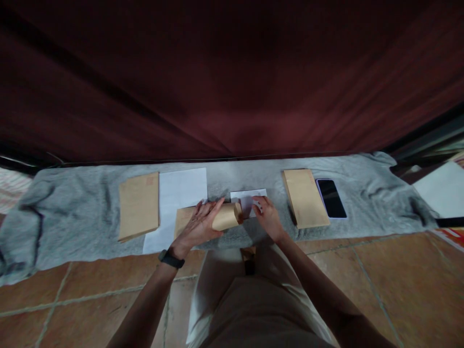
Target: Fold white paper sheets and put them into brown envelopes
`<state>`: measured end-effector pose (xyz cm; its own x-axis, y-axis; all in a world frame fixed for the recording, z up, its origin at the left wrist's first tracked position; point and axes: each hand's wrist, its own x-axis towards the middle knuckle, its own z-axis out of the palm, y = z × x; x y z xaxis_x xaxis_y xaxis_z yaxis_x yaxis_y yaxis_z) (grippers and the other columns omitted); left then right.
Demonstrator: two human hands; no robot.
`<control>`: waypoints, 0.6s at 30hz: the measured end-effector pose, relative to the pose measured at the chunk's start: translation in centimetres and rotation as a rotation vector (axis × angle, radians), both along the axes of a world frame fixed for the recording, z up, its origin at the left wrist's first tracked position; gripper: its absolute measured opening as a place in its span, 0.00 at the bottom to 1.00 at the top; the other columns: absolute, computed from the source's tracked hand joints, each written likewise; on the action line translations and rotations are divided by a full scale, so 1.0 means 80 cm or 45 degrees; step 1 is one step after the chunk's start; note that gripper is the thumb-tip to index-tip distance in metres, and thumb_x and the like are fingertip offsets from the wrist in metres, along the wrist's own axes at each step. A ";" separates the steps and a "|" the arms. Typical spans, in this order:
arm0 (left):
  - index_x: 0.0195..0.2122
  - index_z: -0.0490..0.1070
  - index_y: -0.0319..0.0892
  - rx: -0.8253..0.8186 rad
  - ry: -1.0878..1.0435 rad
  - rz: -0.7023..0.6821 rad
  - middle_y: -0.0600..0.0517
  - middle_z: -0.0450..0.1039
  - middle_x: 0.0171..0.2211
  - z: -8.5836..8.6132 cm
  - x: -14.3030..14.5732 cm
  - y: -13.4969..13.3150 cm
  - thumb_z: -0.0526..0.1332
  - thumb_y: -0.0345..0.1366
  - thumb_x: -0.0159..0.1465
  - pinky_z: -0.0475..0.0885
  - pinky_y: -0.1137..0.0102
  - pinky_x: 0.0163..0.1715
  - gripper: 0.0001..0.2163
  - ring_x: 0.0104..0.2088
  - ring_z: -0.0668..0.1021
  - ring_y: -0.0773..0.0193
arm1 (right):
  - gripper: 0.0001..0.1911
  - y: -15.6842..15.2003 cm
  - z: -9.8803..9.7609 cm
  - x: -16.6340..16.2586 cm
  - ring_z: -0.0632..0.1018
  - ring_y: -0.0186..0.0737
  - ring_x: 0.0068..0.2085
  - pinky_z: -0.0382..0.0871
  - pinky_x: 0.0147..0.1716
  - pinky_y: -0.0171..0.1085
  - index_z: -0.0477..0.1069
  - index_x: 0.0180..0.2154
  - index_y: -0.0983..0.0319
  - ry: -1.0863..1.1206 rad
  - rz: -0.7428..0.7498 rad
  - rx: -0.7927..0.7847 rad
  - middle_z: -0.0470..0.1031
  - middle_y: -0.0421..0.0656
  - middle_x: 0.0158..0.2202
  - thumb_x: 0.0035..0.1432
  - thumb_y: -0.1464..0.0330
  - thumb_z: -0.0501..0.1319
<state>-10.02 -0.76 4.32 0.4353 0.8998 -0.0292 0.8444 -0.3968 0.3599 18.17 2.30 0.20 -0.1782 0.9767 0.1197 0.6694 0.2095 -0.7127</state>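
Note:
A brown paper envelope lies crosswise before me, its right end bulging and gaping. My left hand straddles and grips it, with thumb and index finger near its two long edges. Against the envelope's right end lies a folded white paper. My right hand has thumb and fingertips curled on the paper's right side. Whether the paper's left edge reaches inside the envelope cannot be made out. Partly beneath the envelope and my left hand is a large white sheet.
Brown envelopes are stacked at the left, overlapping the white sheet. At the right lies another envelope stack, next to a phone with a purple case. A rumpled grey cloth covers the narrow surface; a dark red curtain hangs behind.

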 end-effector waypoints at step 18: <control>0.74 0.39 0.48 0.038 0.005 0.021 0.42 0.68 0.60 -0.006 -0.003 -0.001 0.71 0.46 0.55 0.50 0.45 0.69 0.53 0.63 0.69 0.44 | 0.20 0.034 0.004 0.018 0.77 0.50 0.49 0.67 0.51 0.42 0.69 0.50 0.64 -0.551 -0.410 -0.270 0.77 0.51 0.47 0.59 0.64 0.65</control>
<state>-10.22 -0.83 3.81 0.4202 0.9074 -0.0040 0.8523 -0.3932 0.3450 19.63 5.05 0.48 0.1423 0.9846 -0.1020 0.9157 -0.1701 -0.3640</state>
